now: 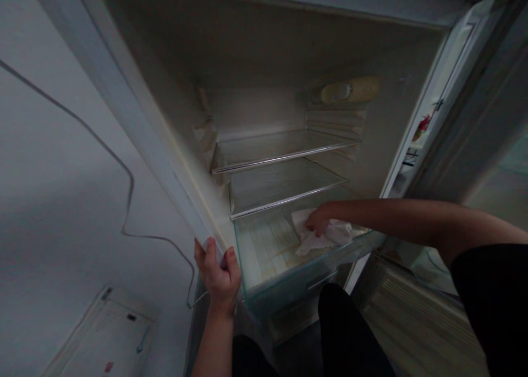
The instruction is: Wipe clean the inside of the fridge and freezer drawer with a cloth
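Observation:
An open fridge [165, 146] fills the middle of the view. My left hand [218, 272] grips the front edge of its left side wall, fingers curled round it. Inside, low down, my right hand [319, 221] is closed on a white cloth [325, 238] and presses it into the clear drawer [264, 245]. The cloth lies crumpled near the drawer's right side, and part of it spreads out under the fingers. Brownish marks show on the ribbed drawer bottom. My right fingertips are partly hidden by the hand and the cloth.
Two glass shelves, an upper one [284, 146] and a lower one [284, 186], sit above the drawer. A yellowish lamp cover [350, 90] is on the right wall. The opened door [466, 118] stands at right. A cable [130, 190] runs along the left wall.

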Demonstrator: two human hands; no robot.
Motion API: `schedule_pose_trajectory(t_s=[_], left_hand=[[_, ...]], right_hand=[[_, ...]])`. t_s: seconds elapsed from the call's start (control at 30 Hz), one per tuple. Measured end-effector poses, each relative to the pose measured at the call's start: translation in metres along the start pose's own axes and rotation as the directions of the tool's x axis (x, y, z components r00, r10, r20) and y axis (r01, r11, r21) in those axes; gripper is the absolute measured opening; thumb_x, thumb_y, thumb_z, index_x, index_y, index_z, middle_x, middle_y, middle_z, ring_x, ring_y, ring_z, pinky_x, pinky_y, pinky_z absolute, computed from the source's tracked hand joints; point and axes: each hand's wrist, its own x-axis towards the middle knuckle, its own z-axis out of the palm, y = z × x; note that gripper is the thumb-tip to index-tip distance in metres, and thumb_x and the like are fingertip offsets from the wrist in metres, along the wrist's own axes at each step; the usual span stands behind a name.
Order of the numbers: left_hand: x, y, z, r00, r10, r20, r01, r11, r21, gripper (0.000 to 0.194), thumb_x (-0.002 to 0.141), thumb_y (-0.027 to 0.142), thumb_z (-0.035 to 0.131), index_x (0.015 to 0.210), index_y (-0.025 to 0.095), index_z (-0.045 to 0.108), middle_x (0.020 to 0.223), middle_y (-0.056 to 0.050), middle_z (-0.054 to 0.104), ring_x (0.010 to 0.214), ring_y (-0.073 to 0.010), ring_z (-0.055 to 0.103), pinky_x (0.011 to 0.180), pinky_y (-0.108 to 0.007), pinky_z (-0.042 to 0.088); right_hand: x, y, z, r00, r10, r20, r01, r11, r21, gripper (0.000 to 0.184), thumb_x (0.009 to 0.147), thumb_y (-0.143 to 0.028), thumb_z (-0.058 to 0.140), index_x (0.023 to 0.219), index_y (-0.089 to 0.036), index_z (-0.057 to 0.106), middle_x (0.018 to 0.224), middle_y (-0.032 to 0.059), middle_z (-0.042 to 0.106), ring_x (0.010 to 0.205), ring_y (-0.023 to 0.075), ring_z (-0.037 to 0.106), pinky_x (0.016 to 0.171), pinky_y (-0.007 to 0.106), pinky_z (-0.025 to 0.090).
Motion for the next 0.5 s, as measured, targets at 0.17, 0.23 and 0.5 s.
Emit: schedule_pose_trajectory(t_s=[0.17, 0.23, 0.5], left_hand=[[0.002, 0.001, -0.001, 1.000, 0.011, 0.006, -0.012, 1.000, 0.006, 0.056, 0.092, 0.039, 0.070, 0.141, 0.018, 0.054, 0.152, -0.024, 0.054, 0.144, -0.0327, 0.053, 0.117, -0.051, 0.047], [0.003, 0.002, -0.001, 1.000, 0.027, 0.000, -0.027, 1.000, 0.012, 0.056, 0.092, 0.039, 0.071, 0.141, 0.017, 0.054, 0.151, -0.025, 0.054, 0.143, -0.0332, 0.054, 0.117, -0.052, 0.047], [0.002, 0.001, -0.003, 0.998, 0.060, 0.027, -0.060, 0.998, 0.013, 0.063, 0.093, 0.034, 0.070, 0.149, 0.018, 0.048, 0.156, -0.025, 0.048, 0.146, -0.0346, 0.051, 0.115, -0.050, 0.049]], right_hand=[[0.016, -0.074, 0.051, 0.748, -0.531, 0.399, 0.584, 0.812, -0.013, 0.017, 0.070, -0.004, 0.078, 0.084, -0.014, 0.077, 0.066, -0.0069, 0.064, 0.062, 0.0105, 0.055, 0.071, 0.022, 0.044], [0.019, -0.099, 0.071, 0.650, -0.595, 0.473, 0.651, 0.757, 0.059, 0.020, 0.069, -0.002, 0.079, 0.085, -0.014, 0.078, 0.067, -0.0062, 0.066, 0.063, 0.0114, 0.058, 0.070, 0.021, 0.043], [0.021, -0.117, 0.110, 0.438, -0.550, 0.712, 0.466, 0.815, 0.343, 0.041, 0.052, 0.012, 0.082, 0.086, -0.011, 0.075, 0.084, -0.0032, 0.074, 0.081, 0.0167, 0.072, 0.075, 0.022, 0.054]])
